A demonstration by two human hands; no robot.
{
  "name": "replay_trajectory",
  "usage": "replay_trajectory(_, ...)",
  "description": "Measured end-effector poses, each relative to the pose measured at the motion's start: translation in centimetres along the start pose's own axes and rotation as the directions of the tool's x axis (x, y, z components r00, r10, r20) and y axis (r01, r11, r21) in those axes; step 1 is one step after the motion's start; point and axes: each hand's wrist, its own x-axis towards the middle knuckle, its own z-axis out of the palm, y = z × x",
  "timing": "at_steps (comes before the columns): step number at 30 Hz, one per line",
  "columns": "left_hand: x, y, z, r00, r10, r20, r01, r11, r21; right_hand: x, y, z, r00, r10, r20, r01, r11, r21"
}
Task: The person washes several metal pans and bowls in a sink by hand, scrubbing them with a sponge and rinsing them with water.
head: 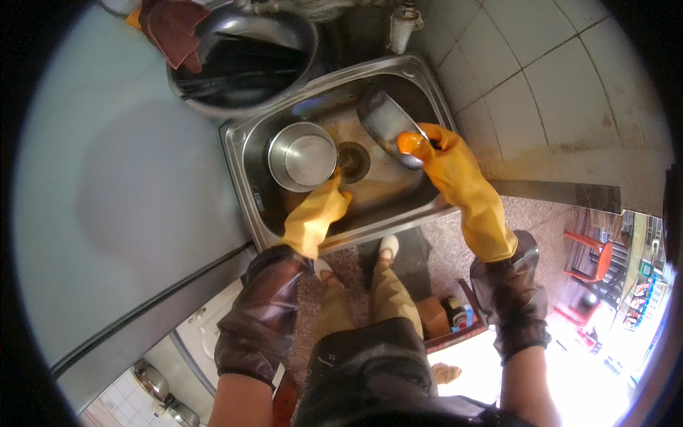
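Observation:
My left hand [323, 205], in a yellow rubber glove, is at the lower right rim of a round stainless steel pot [311, 158]. Its fingertips are partly hidden, so a firm grip cannot be made out. The pot stands in the left part of a steel sink [368, 195], beside the round drain [353, 161]. My right hand [435, 147], gloved alike, grips the rim of a metal bowl [389, 125]. That bowl is tipped on its side over the right part of the sink, with my thumb on the side facing me.
A large metal basin [296, 88] with dark contents stands behind the sink, a brown cloth [173, 32] over its edge. A grey countertop [128, 176] lies left. A tiled wall [533, 91] rises on the right, and a white pipe fitting [404, 26] is at the back.

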Motion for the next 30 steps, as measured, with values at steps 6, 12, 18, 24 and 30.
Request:
replay_trajectory(6,2.6,-0.7,0.6,0.778,-0.374,0.505,0.458,-0.212,-0.863,-1.8,0.0,-0.8,0.973,-0.211,0.095,0.230,0.925,-0.303)
replay_trajectory(12,3.3,-8.9,3.3,0.859,0.012,0.511,0.168,-0.951,-0.260,-1.4,1.1,2.0,0.843,-0.476,0.250,0.526,0.631,-0.570)
replay_trajectory(18,1.1,-9.9,3.0,0.965,-0.112,0.235,0.154,-0.481,-0.863,-0.8,0.6,1.7,0.897,-0.406,0.176,0.441,0.791,-0.423)
replay_trajectory(24,0.0,-8.5,-0.6,0.999,-0.045,0.020,0.035,0.360,-0.932,3.8,5.1,3.2,0.863,-0.033,0.504,0.448,0.510,-0.734)
replay_trajectory(30,1.9,-6.4,-3.4,0.804,-0.068,0.591,0.271,-0.842,-0.466,7.8,9.7,3.5,0.897,0.322,0.302,0.316,0.009,-0.949)
